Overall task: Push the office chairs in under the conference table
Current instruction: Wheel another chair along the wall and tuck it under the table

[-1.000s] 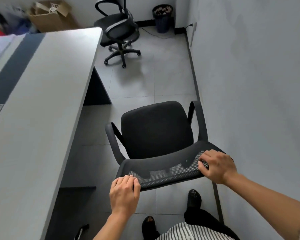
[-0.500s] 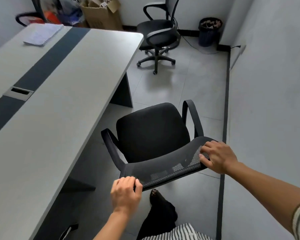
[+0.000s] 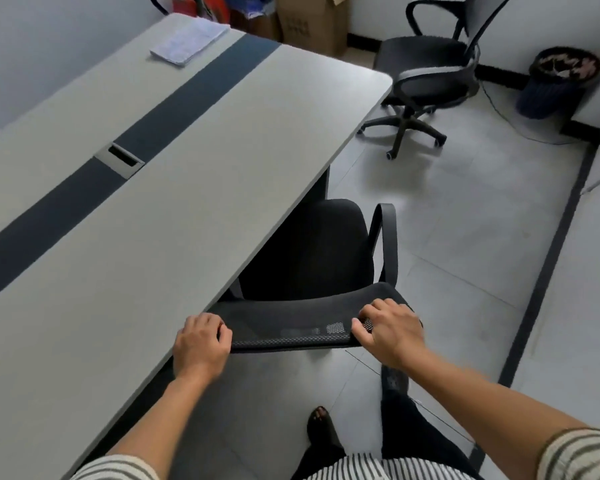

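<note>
Because the black mesh-back armchair [image 3: 312, 251] sits half under the grey worktop [image 3: 153, 209], its mostly hidden left armrest may jam against the worktop edge if pushed toward ten o'clock. The backrest rim [image 3: 291, 327] lies inside curled fingers [image 3: 223, 332]: left hand [image 3: 201, 346] at its nine o'clock end, right hand [image 3: 390, 337] at three.

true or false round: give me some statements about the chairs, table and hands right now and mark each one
1. The left hand and right hand grip the backrest of the chair. True.
2. That chair's seat sits partly under the table. True.
3. A laptop lies on the table. False: only papers lie at its far end.
4. The second chair is tucked under the table. False: it stands clear of it, off the far corner.
5. The bin lies tipped over. False: it stands upright by the wall.
</note>
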A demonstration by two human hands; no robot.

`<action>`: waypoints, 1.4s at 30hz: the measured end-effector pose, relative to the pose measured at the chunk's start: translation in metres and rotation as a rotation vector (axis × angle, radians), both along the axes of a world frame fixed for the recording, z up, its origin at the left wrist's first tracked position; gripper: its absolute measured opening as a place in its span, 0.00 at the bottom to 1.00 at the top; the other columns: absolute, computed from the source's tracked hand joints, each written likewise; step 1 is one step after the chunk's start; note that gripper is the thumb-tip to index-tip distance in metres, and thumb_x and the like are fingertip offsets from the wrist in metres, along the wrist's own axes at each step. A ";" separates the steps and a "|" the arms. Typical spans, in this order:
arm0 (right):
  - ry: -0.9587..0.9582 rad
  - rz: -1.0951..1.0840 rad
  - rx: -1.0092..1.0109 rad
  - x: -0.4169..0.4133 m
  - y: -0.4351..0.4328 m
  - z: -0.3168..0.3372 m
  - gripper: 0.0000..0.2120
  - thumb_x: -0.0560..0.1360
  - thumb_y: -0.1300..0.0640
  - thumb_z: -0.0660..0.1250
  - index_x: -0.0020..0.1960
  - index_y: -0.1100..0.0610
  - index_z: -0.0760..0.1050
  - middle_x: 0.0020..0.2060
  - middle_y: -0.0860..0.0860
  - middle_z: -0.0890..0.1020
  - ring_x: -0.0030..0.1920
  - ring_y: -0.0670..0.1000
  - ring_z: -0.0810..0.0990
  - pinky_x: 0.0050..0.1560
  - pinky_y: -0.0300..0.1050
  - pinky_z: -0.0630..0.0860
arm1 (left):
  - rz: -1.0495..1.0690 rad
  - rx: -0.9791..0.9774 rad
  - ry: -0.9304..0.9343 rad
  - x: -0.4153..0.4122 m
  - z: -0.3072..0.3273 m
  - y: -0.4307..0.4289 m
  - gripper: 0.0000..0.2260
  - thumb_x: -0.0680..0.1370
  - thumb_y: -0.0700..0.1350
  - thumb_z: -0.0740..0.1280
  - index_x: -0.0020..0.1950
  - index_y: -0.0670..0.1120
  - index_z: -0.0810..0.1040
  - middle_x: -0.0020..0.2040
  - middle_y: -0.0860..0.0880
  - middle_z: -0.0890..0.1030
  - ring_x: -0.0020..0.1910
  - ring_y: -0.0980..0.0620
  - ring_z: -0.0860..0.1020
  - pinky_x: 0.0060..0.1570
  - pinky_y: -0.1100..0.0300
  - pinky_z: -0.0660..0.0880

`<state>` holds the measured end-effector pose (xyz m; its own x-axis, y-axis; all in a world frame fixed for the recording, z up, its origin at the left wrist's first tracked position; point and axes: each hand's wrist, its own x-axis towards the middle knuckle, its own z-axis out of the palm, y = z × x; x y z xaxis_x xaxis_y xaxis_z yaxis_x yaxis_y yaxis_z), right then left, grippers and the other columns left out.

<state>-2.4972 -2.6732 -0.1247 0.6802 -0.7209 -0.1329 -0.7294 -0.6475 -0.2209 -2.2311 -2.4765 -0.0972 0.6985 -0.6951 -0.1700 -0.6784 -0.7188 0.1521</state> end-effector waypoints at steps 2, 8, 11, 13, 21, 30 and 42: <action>-0.002 0.057 -0.007 0.011 -0.023 -0.002 0.25 0.73 0.38 0.48 0.46 0.50 0.80 0.43 0.47 0.82 0.46 0.51 0.78 0.46 0.46 0.73 | 0.077 0.047 0.021 0.004 -0.003 -0.010 0.09 0.76 0.48 0.59 0.48 0.47 0.77 0.51 0.49 0.78 0.51 0.48 0.73 0.49 0.52 0.71; -0.003 0.235 0.026 0.037 -0.093 0.006 0.26 0.73 0.36 0.49 0.49 0.49 0.80 0.44 0.46 0.82 0.47 0.50 0.78 0.45 0.46 0.73 | 0.305 0.057 0.060 -0.015 -0.002 -0.037 0.14 0.78 0.48 0.58 0.57 0.47 0.78 0.64 0.48 0.76 0.63 0.48 0.71 0.56 0.50 0.72; -0.023 0.316 0.074 0.048 -0.121 0.009 0.24 0.73 0.34 0.51 0.48 0.47 0.80 0.44 0.43 0.82 0.47 0.47 0.78 0.43 0.43 0.71 | 0.405 0.064 0.076 -0.026 -0.004 -0.045 0.15 0.78 0.49 0.57 0.60 0.48 0.78 0.68 0.47 0.73 0.67 0.48 0.68 0.62 0.49 0.69; -0.054 0.321 0.113 0.057 -0.141 0.011 0.24 0.73 0.32 0.52 0.44 0.46 0.80 0.40 0.41 0.81 0.45 0.44 0.77 0.40 0.41 0.68 | 0.457 0.052 0.091 -0.035 -0.004 -0.050 0.16 0.78 0.49 0.56 0.60 0.48 0.78 0.69 0.47 0.72 0.68 0.48 0.67 0.62 0.48 0.68; -0.040 0.356 0.081 0.103 -0.192 0.011 0.22 0.75 0.38 0.52 0.36 0.51 0.75 0.33 0.46 0.79 0.40 0.49 0.77 0.36 0.43 0.65 | 0.636 0.028 0.100 -0.071 -0.007 -0.069 0.16 0.79 0.51 0.55 0.55 0.48 0.79 0.66 0.46 0.74 0.65 0.45 0.68 0.57 0.50 0.70; -0.065 0.309 0.092 0.163 -0.205 0.017 0.18 0.78 0.44 0.56 0.43 0.54 0.80 0.43 0.51 0.82 0.52 0.55 0.76 0.59 0.49 0.66 | 0.529 0.050 0.002 -0.068 -0.005 -0.088 0.20 0.74 0.50 0.48 0.31 0.45 0.73 0.32 0.46 0.80 0.37 0.41 0.78 0.40 0.51 0.69; -0.022 0.301 0.031 0.178 -0.192 0.021 0.18 0.75 0.45 0.53 0.31 0.51 0.69 0.37 0.50 0.81 0.47 0.55 0.78 0.54 0.49 0.66 | 0.475 -0.057 -0.062 -0.031 0.006 -0.074 0.15 0.72 0.50 0.54 0.28 0.46 0.71 0.26 0.47 0.77 0.28 0.43 0.75 0.32 0.54 0.72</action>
<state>-2.3188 -2.8649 -0.1035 0.8656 -0.4823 -0.1344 -0.5005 -0.8264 -0.2580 -2.2622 -2.5501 -0.0913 0.9486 -0.3036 -0.0892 -0.2859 -0.9431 0.1696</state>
